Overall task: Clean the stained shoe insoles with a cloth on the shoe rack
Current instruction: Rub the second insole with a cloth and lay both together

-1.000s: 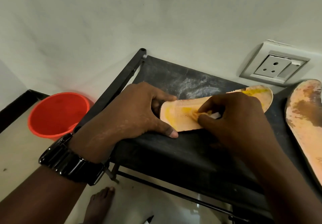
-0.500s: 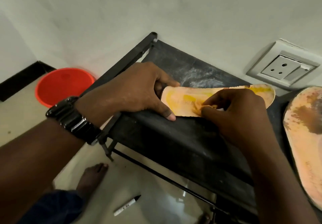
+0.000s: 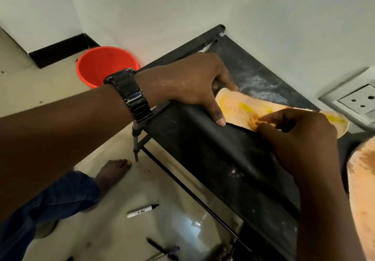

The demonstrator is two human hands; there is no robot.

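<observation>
**Hands hold their place while the view drops toward the floor**

Since half a second ago the view has swung down and to the left, so more floor shows. Both grips have kept their places on the insole.

The shoe rack [image 3: 213, 155] is the biggest worry. It is a thin frame with a soft black top, and the left grip [image 3: 190, 84] presses down near its left front corner. I judge that a hard push could tilt it or make the top sag. The second insole [image 3: 363, 189], with a brown stain, lies at the right end of the same top, apart from the work. A shake of the rack could slide it off.

The yellow-stained insole [image 3: 239, 108] lies on the rack top, close to the wall. The left grip clamps its left end, thumb on the near edge and fingers curled over the far edge. If this hold loosens, the rubbing would probably drag the insole sideways.

On the floor a marker [image 3: 142, 211] lies near the bare foot [image 3: 113, 171]. A step on it could make the person slip.

The cloth [image 3: 253, 119] is small, bunched and already orange. The right grip [image 3: 300, 139] pinches it in the fingertips and presses it on the middle of the insole. Being so full of colour, it may spread the stain instead of lifting it, or slip out of the pinch.
</observation>
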